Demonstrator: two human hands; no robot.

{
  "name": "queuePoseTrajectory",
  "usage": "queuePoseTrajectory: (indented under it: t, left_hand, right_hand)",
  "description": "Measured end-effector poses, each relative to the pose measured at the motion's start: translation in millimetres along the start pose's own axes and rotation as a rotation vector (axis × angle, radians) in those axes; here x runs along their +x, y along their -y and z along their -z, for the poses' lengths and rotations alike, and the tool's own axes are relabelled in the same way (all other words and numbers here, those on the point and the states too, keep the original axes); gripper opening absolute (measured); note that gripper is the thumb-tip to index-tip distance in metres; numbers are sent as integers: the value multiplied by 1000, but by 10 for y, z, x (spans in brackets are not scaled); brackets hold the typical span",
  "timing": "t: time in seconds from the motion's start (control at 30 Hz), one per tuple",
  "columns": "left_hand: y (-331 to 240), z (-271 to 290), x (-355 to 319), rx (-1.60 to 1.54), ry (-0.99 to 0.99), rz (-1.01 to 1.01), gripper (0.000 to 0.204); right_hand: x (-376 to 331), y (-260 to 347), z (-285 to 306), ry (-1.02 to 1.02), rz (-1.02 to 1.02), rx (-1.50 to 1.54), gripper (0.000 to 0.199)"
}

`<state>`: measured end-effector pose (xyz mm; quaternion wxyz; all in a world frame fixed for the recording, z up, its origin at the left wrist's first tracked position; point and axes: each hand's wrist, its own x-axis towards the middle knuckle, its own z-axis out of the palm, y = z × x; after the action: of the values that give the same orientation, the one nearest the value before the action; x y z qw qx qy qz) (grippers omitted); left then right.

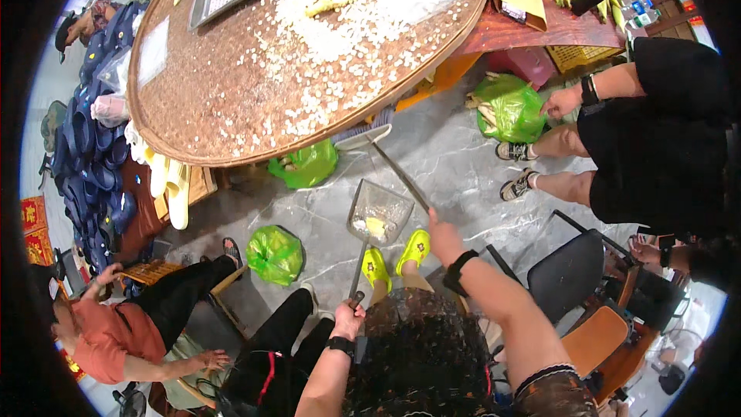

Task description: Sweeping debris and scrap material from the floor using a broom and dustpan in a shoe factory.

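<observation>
Single head-worn fisheye view. We look steeply down from standing height onto the grey floor [455, 162] at centre frame. Our forearms enter from the lower edge; the round tray [231, 93] fills the upper left. Straight edges bend toward the dark rim.

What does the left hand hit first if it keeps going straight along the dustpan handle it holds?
Likely the grey floor. The left hand points up-frame along the handle toward the dustpan, with a green bag and the round tray's rim beyond; depth is unclear.
</observation>
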<state>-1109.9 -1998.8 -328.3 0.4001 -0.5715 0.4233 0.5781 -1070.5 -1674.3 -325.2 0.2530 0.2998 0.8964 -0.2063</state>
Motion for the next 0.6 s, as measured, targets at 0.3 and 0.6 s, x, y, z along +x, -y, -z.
queuePoseTrajectory:
  t: [0.3,0.6]
  left_hand:
    - [-125,87,-113,55,-34,-34,12]
    - [-90,195,71,46,-21,-84,12]
  right_hand:
    - [-996,-1104,478,210,-88,-84,51]
    - [-537,-1151,524,-26,-227,285,33]
